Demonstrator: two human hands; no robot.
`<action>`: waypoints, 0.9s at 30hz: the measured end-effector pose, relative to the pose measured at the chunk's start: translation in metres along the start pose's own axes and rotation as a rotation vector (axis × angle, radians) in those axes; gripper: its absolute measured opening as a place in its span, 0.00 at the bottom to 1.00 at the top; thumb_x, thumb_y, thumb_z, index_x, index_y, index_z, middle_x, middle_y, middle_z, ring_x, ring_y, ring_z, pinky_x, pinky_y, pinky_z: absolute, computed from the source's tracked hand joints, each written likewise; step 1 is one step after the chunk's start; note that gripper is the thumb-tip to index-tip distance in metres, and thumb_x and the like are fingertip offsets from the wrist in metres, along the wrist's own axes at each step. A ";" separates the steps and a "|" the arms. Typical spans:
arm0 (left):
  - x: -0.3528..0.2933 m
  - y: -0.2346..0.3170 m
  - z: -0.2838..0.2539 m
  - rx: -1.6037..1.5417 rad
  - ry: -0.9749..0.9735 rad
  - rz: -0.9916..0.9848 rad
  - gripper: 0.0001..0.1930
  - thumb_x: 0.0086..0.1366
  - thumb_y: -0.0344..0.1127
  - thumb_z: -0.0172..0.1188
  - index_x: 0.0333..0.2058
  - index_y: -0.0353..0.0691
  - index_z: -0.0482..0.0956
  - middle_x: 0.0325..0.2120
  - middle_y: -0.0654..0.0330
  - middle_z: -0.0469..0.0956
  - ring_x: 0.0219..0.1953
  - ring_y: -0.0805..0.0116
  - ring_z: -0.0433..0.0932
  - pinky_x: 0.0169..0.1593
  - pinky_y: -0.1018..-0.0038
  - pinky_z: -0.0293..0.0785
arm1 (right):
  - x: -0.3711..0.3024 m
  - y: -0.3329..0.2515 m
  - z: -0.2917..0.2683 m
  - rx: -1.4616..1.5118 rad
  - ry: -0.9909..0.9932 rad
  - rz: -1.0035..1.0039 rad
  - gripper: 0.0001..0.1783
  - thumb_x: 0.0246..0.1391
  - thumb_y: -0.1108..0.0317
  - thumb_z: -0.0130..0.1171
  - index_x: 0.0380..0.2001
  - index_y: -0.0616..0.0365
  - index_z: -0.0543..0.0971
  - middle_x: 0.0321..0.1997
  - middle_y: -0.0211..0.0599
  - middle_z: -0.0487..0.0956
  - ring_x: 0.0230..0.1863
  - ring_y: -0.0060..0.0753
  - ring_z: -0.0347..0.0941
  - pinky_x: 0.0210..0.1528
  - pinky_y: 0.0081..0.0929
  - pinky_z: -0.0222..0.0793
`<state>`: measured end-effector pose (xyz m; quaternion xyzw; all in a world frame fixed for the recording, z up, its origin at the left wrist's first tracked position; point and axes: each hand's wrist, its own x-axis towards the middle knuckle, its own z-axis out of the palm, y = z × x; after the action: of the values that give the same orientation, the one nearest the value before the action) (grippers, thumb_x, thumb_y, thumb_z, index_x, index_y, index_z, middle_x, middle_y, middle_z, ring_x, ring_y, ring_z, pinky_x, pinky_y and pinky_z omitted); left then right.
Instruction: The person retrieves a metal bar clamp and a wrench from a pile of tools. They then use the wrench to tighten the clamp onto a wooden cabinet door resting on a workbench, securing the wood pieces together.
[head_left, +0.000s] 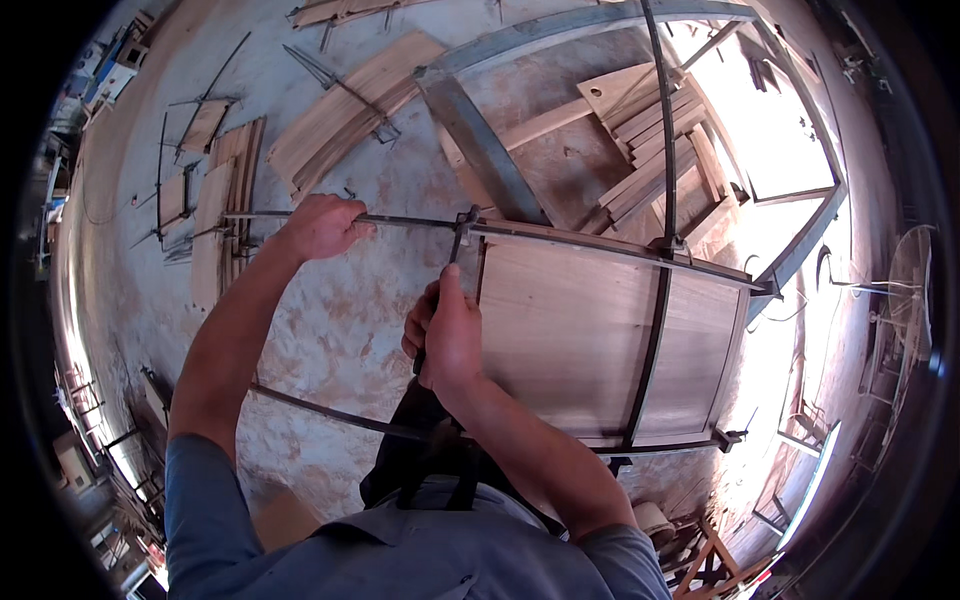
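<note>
My left hand (325, 227) is closed around the long metal bar of a bar clamp (405, 221), which runs along the far side of a wooden panel (565, 340). My right hand (450, 335) grips a dark hammer-like tool (457, 245), thumb laid along its handle. The tool's upper end is at the clamp's jaw, by the panel's far left corner; whether they touch I cannot tell. A second bar clamp (330, 410) lies along the panel's near side, partly hidden by my body. Another dark bar (650, 350) crosses over the panel.
A blue-grey metal frame (480, 145) stands beyond the panel, with stacked wood strips (655, 140) inside it. Clamped boards (350, 110) lie on the floor at the far left, near more boards (215, 220). A round fan (912, 285) stands at the right.
</note>
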<state>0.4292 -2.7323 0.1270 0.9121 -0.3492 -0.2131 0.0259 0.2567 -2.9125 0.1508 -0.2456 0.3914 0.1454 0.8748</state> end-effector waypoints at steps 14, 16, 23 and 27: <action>0.002 0.002 0.014 -0.101 0.165 0.044 0.16 0.59 0.46 0.60 0.25 0.37 0.76 0.22 0.48 0.79 0.27 0.47 0.79 0.31 0.56 0.73 | 0.022 0.042 0.049 0.206 0.257 -0.335 0.23 0.66 0.47 0.41 0.23 0.50 0.60 0.13 0.26 0.54 0.11 0.25 0.51 0.12 0.27 0.51; 0.002 -0.001 0.017 -0.097 0.183 0.052 0.15 0.59 0.45 0.61 0.25 0.38 0.76 0.21 0.48 0.78 0.26 0.47 0.79 0.30 0.56 0.74 | 0.029 0.045 0.057 0.252 0.287 -0.351 0.23 0.66 0.46 0.41 0.23 0.50 0.60 0.13 0.26 0.54 0.11 0.25 0.50 0.12 0.27 0.50; 0.000 0.000 0.014 -0.084 0.238 0.047 0.16 0.59 0.46 0.61 0.25 0.38 0.76 0.21 0.47 0.79 0.27 0.47 0.80 0.30 0.56 0.75 | 0.054 0.063 0.070 0.474 0.268 -0.425 0.28 0.65 0.43 0.42 0.19 0.52 0.61 0.11 0.28 0.57 0.09 0.25 0.52 0.11 0.27 0.47; 0.003 -0.011 0.026 -0.047 0.238 0.089 0.15 0.58 0.46 0.61 0.26 0.39 0.76 0.22 0.48 0.79 0.27 0.46 0.79 0.30 0.55 0.74 | 0.056 0.066 0.052 0.297 0.301 -0.395 0.31 0.65 0.42 0.40 0.15 0.53 0.62 0.09 0.31 0.61 0.07 0.26 0.57 0.09 0.24 0.50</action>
<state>0.4271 -2.7231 0.0999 0.9137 -0.3788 -0.1103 0.0977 0.2956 -2.8256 0.1169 -0.2052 0.4783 -0.1245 0.8448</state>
